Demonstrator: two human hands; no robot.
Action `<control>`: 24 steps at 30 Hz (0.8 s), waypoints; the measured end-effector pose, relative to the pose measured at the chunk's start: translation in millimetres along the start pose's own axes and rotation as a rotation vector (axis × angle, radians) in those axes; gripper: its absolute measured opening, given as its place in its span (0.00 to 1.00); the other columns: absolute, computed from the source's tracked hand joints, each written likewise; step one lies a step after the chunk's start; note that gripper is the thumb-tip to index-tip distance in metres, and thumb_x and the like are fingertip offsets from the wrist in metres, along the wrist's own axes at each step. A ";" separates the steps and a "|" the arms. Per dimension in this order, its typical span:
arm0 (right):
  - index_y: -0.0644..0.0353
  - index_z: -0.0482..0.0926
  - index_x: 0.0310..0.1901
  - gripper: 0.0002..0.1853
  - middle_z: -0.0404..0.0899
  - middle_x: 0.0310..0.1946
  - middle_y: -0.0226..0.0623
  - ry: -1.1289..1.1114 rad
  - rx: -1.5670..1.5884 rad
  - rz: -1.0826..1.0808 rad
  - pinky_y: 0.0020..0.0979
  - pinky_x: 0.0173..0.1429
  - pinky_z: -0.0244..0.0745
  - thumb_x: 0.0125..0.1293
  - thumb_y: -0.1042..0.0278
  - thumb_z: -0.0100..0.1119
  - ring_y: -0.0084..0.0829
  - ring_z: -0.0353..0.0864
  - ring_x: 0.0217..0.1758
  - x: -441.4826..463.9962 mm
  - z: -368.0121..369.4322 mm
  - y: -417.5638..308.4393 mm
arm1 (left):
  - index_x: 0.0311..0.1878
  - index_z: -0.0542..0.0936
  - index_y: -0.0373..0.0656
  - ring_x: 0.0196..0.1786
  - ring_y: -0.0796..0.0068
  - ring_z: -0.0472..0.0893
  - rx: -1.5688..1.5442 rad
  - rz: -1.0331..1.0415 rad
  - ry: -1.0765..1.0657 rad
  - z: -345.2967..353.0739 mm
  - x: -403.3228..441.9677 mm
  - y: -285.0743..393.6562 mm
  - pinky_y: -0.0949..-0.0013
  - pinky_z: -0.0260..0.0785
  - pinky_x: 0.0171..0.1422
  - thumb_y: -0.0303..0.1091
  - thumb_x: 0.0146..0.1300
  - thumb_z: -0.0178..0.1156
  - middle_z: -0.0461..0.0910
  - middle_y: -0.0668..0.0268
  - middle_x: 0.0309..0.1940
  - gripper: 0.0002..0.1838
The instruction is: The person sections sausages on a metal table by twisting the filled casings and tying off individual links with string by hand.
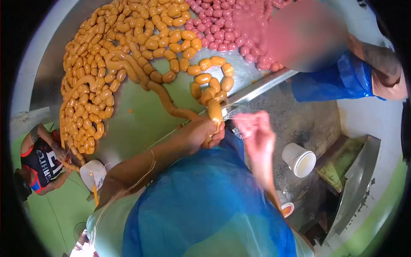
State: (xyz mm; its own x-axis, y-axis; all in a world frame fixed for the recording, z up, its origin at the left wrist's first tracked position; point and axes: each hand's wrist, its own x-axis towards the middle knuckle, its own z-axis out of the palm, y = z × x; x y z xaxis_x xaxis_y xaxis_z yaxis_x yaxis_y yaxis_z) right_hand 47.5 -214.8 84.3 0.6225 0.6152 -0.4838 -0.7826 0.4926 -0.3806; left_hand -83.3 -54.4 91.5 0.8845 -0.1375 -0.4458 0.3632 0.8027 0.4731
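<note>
My left hand point(207, 132) is wrapped round an orange sausage casing at the table's near edge. A long unlinked length point(165, 97) runs into it from the left, and a plump link point(215, 110) stands out above the fingers. To its right, my right hand point(256, 128) is raised with its fingers drawn together on a thin white string point(234, 119) that stretches from the sausage. The fingertips are blurred. A chain of tied orange links point(205, 64) curls on the metal table point(141, 103) just beyond.
Orange links point(92, 64) heap at the table's left, pink ones point(218, 25) at the back. A co-worker in a blue apron point(334, 81) stands at the right, another person point(43, 158) at the far left. White buckets point(299, 159) stand on the floor.
</note>
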 end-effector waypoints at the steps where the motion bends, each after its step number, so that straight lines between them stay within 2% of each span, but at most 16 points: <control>1: 0.63 0.73 0.40 0.03 0.75 0.27 0.34 0.047 -0.135 -0.050 0.34 0.44 0.81 0.67 0.76 0.53 0.39 0.82 0.39 3.9 -42.7 -29.3 | 0.29 0.70 0.47 0.20 0.83 0.67 -0.050 -0.196 0.046 -19.5 14.1 -12.3 0.77 0.59 0.23 0.37 0.66 0.47 0.69 0.71 0.20 0.10; 2: 0.60 0.73 0.35 0.04 0.67 0.22 0.27 0.141 0.150 0.000 0.29 0.30 0.71 0.69 0.75 0.49 0.26 0.71 0.24 6.6 -63.3 -66.5 | 0.29 0.70 0.47 0.20 0.83 0.67 -0.045 -0.226 0.019 -33.7 28.9 -7.6 0.77 0.59 0.23 0.37 0.66 0.47 0.69 0.71 0.20 0.10; 5: 0.57 0.74 0.36 0.07 0.65 0.18 0.23 0.479 -0.427 -0.378 0.25 0.26 0.59 0.70 0.75 0.45 0.19 0.62 0.20 18.7 -124.4 -158.9 | 0.27 0.70 0.48 0.16 0.84 0.64 -0.298 -0.054 0.167 -54.5 56.0 18.5 0.76 0.52 0.17 0.43 0.69 0.49 0.66 0.73 0.16 0.15; 7: 0.58 0.77 0.41 0.08 0.73 0.24 0.27 0.645 -0.993 -0.761 0.29 0.32 0.67 0.66 0.77 0.47 0.25 0.70 0.25 27.8 -75.0 -163.5 | 0.23 0.70 0.50 0.14 0.82 0.63 0.646 -0.285 0.045 -56.1 54.9 38.4 0.73 0.51 0.16 0.52 0.71 0.52 0.65 0.75 0.13 0.22; 8: 0.59 0.80 0.44 0.12 0.80 0.36 0.35 0.306 -1.767 -1.200 0.33 0.44 0.74 0.61 0.79 0.50 0.35 0.78 0.37 21.9 -30.7 -126.1 | 0.23 0.74 0.47 0.16 0.71 0.72 0.926 -0.213 0.053 -47.0 63.7 30.1 0.64 0.61 0.20 0.58 0.71 0.52 0.68 0.69 0.11 0.26; 9: 0.61 0.81 0.44 0.14 0.80 0.46 0.42 -0.233 -2.058 -1.144 0.37 0.55 0.73 0.57 0.81 0.51 0.42 0.79 0.48 9.7 3.3 -102.7 | 0.27 0.76 0.44 0.19 0.63 0.75 1.183 0.007 0.093 -35.8 67.3 12.4 0.59 0.65 0.25 0.54 0.72 0.51 0.71 0.64 0.13 0.25; 11: 0.64 0.79 0.39 0.12 0.79 0.44 0.44 -0.496 -1.742 -0.753 0.38 0.49 0.76 0.56 0.83 0.47 0.42 0.80 0.46 -0.8 -3.9 -33.9 | 0.34 0.78 0.38 0.26 0.52 0.80 1.426 0.286 0.147 -6.2 60.4 -5.1 0.51 0.70 0.33 0.49 0.74 0.50 0.76 0.55 0.18 0.23; 13: 0.64 0.78 0.42 0.10 0.78 0.46 0.40 0.022 -0.737 0.208 0.31 0.44 0.80 0.63 0.79 0.47 0.33 0.81 0.41 14.7 -52.9 -1.3 | 0.43 0.76 0.33 0.32 0.46 0.81 1.084 0.500 0.107 -2.8 55.4 -27.6 0.48 0.72 0.39 0.45 0.75 0.46 0.79 0.50 0.25 0.21; 14: 0.62 0.75 0.51 0.14 0.79 0.41 0.37 0.161 -0.465 0.356 0.29 0.36 0.81 0.64 0.77 0.50 0.30 0.79 0.32 17.3 -9.6 14.7 | 0.45 0.75 0.37 0.25 0.59 0.80 1.186 0.783 0.160 -3.9 56.3 -30.6 0.57 0.70 0.29 0.47 0.76 0.45 0.78 0.56 0.24 0.20; 15: 0.62 0.74 0.53 0.16 0.79 0.40 0.38 -0.011 -0.416 0.433 0.27 0.33 0.79 0.64 0.76 0.50 0.28 0.78 0.30 19.2 0.3 20.5 | 0.42 0.75 0.39 0.22 0.67 0.75 0.791 0.308 0.096 -14.9 53.2 -29.2 0.63 0.66 0.26 0.48 0.76 0.46 0.76 0.60 0.24 0.20; 16: 0.61 0.73 0.56 0.18 0.79 0.38 0.38 -0.177 -0.349 0.500 0.25 0.30 0.76 0.64 0.75 0.51 0.27 0.77 0.28 21.6 1.8 27.5 | 0.39 0.75 0.41 0.19 0.74 0.70 0.370 -0.150 0.033 -17.9 43.9 -18.2 0.70 0.62 0.24 0.48 0.76 0.47 0.74 0.65 0.24 0.19; 18: 0.65 0.77 0.49 0.14 0.78 0.29 0.33 -0.192 -0.592 0.583 0.21 0.23 0.66 0.61 0.73 0.53 0.20 0.70 0.22 36.0 -19.5 24.9 | 0.39 0.75 0.42 0.19 0.80 0.67 0.304 -0.127 0.138 -0.2 14.9 8.0 0.74 0.59 0.23 0.49 0.76 0.46 0.73 0.68 0.24 0.19; 20: 0.62 0.75 0.38 0.10 0.66 0.21 0.24 -0.406 -0.407 0.688 0.18 0.18 0.54 0.57 0.66 0.56 0.15 0.59 0.18 46.3 -34.8 -11.6 | 0.40 0.74 0.42 0.19 0.85 0.64 0.232 -0.074 0.211 2.5 8.1 19.6 0.78 0.56 0.22 0.49 0.76 0.46 0.71 0.71 0.23 0.19; 21: 0.62 0.75 0.38 0.09 0.62 0.19 0.22 -0.157 0.109 0.603 0.18 0.16 0.52 0.58 0.68 0.55 0.16 0.57 0.16 39.5 -51.1 -27.9 | 0.39 0.74 0.43 0.18 0.85 0.63 0.281 -0.094 0.243 -0.8 9.9 18.6 0.78 0.56 0.22 0.50 0.76 0.47 0.69 0.72 0.22 0.19; 23: 0.68 0.75 0.40 0.09 0.65 0.18 0.26 0.085 0.138 0.183 0.19 0.18 0.57 0.69 0.73 0.46 0.19 0.59 0.17 35.2 -61.9 -76.3 | 0.40 0.74 0.45 0.21 0.85 0.64 0.328 -0.149 0.234 -12.3 21.1 9.6 0.79 0.58 0.25 0.52 0.75 0.47 0.69 0.72 0.24 0.19; 24: 0.67 0.76 0.41 0.10 0.65 0.18 0.27 0.520 0.061 -0.011 0.20 0.18 0.57 0.70 0.75 0.43 0.20 0.57 0.16 42.1 -69.0 -102.2 | 0.40 0.74 0.45 0.21 0.85 0.64 0.311 -0.142 0.224 -16.8 31.5 -4.4 0.79 0.58 0.25 0.52 0.75 0.47 0.69 0.72 0.24 0.19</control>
State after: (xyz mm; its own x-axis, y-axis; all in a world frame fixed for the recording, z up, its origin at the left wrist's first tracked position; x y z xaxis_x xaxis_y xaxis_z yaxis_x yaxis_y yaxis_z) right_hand 153.4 -281.8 48.5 0.5344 0.2304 -0.8132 -0.7644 0.5422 -0.3488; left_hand -62.0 -52.5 62.6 0.7460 -0.0771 -0.6614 0.5789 0.5660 0.5870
